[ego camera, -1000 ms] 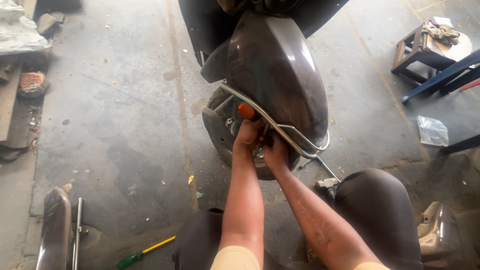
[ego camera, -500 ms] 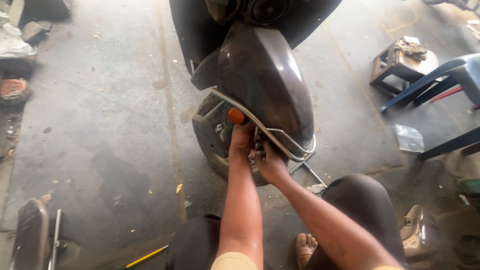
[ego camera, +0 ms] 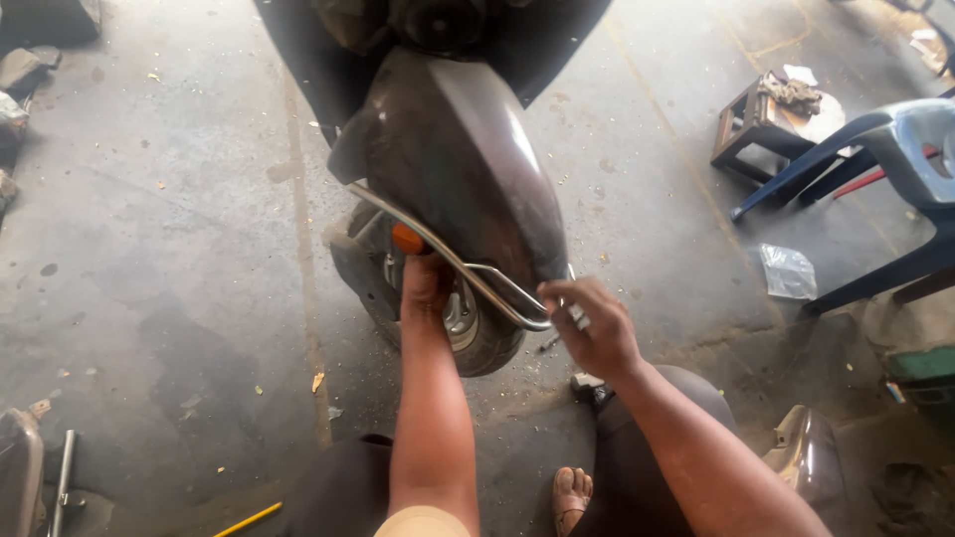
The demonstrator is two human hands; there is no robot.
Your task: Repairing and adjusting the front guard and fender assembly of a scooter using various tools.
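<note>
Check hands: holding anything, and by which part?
Left hand reaches in at the front wheel; its grip is hidden. Right hand pinches a small metal piece in its fingers beside the chrome guard bar.

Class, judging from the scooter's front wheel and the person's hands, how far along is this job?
Done: mudguard and chrome guard rail sit on the scooter. In hand: left hand reaches to the wheel hub; right hand pinches a small metal part beside the rail. Left: cannot tell.

You faced a glossy dark-brown mudguard (ego camera: pixel 468 169), an orange reflector (ego camera: pixel 407 239), a silver guard bar (ego camera: pixel 477 278) and a blue-grey chair (ego camera: pixel 895 149).
</note>
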